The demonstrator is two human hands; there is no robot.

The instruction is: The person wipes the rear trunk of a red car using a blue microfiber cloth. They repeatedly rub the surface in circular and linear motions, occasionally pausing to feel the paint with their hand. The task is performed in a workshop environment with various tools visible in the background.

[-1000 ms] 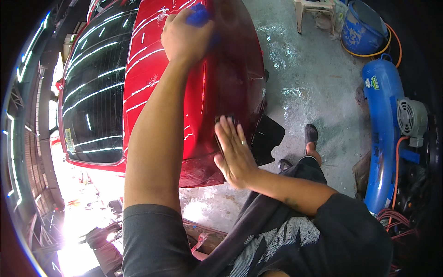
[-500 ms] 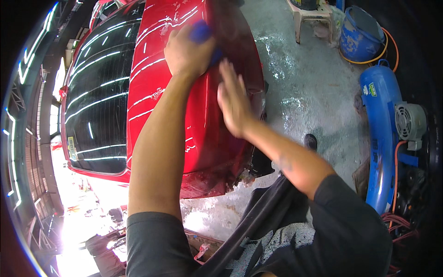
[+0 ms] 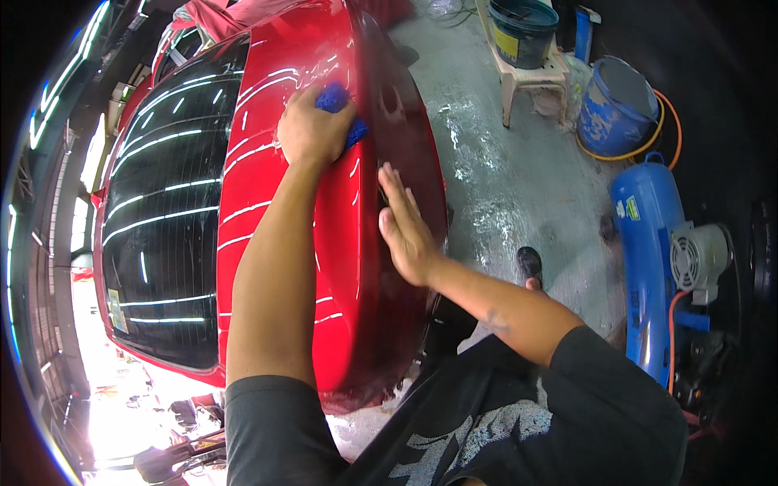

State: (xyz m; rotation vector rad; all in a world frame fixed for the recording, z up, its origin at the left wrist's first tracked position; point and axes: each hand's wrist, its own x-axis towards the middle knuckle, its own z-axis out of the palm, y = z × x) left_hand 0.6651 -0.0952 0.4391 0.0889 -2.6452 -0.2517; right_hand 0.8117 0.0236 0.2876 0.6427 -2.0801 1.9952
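My left hand (image 3: 310,131) is closed round a bunched blue cloth (image 3: 331,98) with a fuzzy look, pressed against the glossy red trunk lid of a car (image 3: 339,219). Part of the cloth sticks out past the fingers on both sides. My right hand (image 3: 408,235) is open, its fingers stretched out, beside the car's darker, shaded rear face. Whether its palm touches the paint, I cannot tell. White light streaks reflect off the lid.
The dark rear window (image 3: 166,211) lies left of the lid. On the right stand a blue air compressor tank (image 3: 648,267), a scuffed blue bucket (image 3: 616,113) with a hose round it, and a stool (image 3: 531,77) bearing a dark pail (image 3: 519,36). The grey floor (image 3: 486,162) looks wet.
My left hand and the cloth have slid back along the lid, toward me. My right hand has also come nearer. The view has shifted, showing more of the stool and pail.
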